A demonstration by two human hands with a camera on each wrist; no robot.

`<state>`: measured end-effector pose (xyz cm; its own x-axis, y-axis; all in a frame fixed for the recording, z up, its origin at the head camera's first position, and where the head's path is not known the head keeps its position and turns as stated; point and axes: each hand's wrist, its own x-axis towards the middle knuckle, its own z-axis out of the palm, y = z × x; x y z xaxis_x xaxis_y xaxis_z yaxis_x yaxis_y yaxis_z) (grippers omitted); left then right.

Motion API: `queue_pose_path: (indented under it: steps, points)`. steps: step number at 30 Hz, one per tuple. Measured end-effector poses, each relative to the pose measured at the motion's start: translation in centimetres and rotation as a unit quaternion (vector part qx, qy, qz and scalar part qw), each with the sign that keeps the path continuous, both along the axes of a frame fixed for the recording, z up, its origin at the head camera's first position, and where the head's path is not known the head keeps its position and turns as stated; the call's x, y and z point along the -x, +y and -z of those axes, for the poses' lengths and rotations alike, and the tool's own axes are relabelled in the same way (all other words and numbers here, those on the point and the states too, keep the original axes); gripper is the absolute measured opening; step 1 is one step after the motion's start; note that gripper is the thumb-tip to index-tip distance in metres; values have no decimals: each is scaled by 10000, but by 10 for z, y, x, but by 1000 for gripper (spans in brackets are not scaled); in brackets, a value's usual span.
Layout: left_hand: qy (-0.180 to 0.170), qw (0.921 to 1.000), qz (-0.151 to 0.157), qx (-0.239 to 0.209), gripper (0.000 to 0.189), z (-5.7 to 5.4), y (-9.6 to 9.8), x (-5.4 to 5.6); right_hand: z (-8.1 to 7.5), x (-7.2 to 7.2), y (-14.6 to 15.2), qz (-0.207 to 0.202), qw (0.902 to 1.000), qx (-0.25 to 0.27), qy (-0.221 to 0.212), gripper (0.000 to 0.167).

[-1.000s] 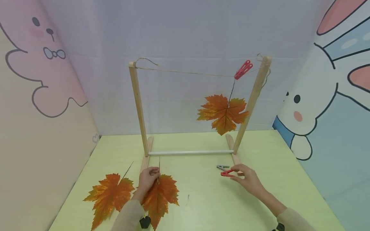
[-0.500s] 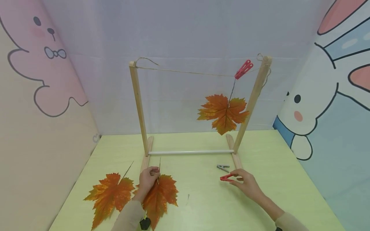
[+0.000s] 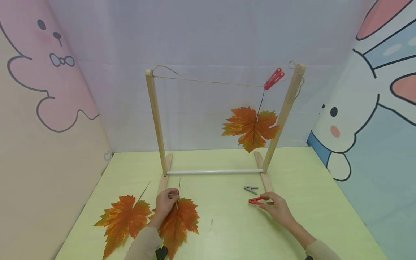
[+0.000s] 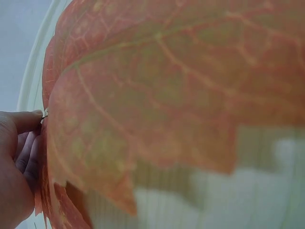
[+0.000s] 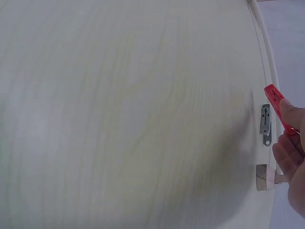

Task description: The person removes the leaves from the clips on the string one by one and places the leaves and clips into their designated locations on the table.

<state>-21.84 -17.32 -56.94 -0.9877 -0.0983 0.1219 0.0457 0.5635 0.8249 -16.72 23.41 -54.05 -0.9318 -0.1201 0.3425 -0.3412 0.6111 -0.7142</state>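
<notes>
My left hand (image 3: 166,204) pinches the thin dark stem of an orange maple leaf (image 3: 178,224), which hangs down beside and below the fingers. In the left wrist view this leaf (image 4: 157,86) fills most of the picture, with thumb and fingers meeting at its stem. My right hand (image 3: 276,207) holds a red clothespin (image 3: 255,200) by its handle end, its nose pointing left. The right wrist view shows the red clothespin (image 5: 277,102) between thumb and fingers. Just behind it on the table lies a grey clothespin (image 3: 250,188).
A wooden frame (image 3: 155,119) stands at the back, a string (image 3: 208,81) tied between its posts. Another red clothespin (image 3: 274,78) fixes a maple leaf (image 3: 251,128) to the string at right. One more leaf (image 3: 125,220) lies at left. A white rod (image 3: 214,172) joins the posts low down.
The right hand has lowered slightly toward me with the red clothespin, moving it apart from the grey one. The left hand and its leaf have barely shifted.
</notes>
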Motion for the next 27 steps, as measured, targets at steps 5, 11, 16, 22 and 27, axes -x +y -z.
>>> queue_pose_path:
  steps: [5,11,16,22,27]
  points:
    - [68,10000,-31,48,16,-1,-1,-1,5,1,2,74,9999,1,-69,31]
    - [295,9992,108,256,15,-4,-1,0,10,2,6,232,9981,164,-555,31]
    - [521,9969,440,394,15,-11,1,0,15,4,9,240,9992,-205,-255,32]
    - [872,9918,732,578,14,-18,7,2,22,6,11,361,9981,-458,-196,33]
    - [945,9906,867,483,16,-22,12,4,23,7,11,435,9969,-606,-248,33]
